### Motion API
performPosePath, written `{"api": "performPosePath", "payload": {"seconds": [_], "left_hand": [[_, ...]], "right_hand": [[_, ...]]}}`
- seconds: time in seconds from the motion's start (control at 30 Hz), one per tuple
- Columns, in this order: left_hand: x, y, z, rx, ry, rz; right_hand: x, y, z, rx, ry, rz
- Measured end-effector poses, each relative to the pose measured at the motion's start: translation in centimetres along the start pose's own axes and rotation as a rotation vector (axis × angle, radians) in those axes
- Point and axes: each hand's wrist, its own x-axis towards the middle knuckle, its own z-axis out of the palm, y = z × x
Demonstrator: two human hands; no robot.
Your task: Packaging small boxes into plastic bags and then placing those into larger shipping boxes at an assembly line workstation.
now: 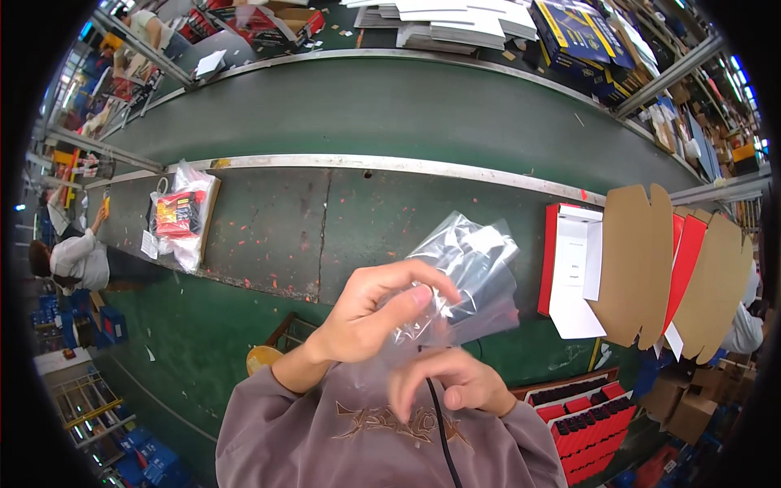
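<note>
Your left hand (pixel 370 313) pinches the clear bag (pixel 468 276) from its left, thumb on top; what is inside is hard to see. Below it, your right hand (pixel 451 386) holds a black cable (pixel 439 431), fingers curled and blurred.

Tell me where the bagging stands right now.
Done: one filled clear bag lies on the bench. In hand: left hand and right hand hold a clear plastic bag with a dark item inside; a black cord hangs below. Left: the open red-and-white box looks unfilled.
</note>
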Motion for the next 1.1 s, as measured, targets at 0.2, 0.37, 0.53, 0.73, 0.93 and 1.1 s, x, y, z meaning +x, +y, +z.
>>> {"api": "performPosePath", "payload": {"seconds": [0.2, 0.37, 0.53, 0.73, 0.93, 1.1], "left_hand": [[-1.3, -0.9, -0.9, -0.166, 0.016, 0.003], [-2.0, -2.0, -1.5, -0.057, 0.032, -0.07], [-3.1, -3.3, -3.2, -0.066, 0.17, -0.094], [-4.2, -5.0, -5.4, -0.326, 0.285, 0.006], [-3.7, -7.4, -9.2, -1.111, 0.323, -0.002], [-3.4, -8.7, -10.5, -1.644, 0.028, 0.152]], "right_hand": [[-2.1, 1.5, -2.0, -1.1, 1.29, -0.471], [-0.4, -0.3, -4.8, -1.347, 1.251, -0.614], [-3.3, -1.4, -6.0, -1.321, 0.668, -0.166], [-2.1, 0.4, -8.6, -0.89, 0.881, -0.076], [-2.5, 7.8, -11.8, -0.003, 0.68, 0.108], [-1.3, 9.5, -11.2, 0.024, 0.713, 0.12]]}}
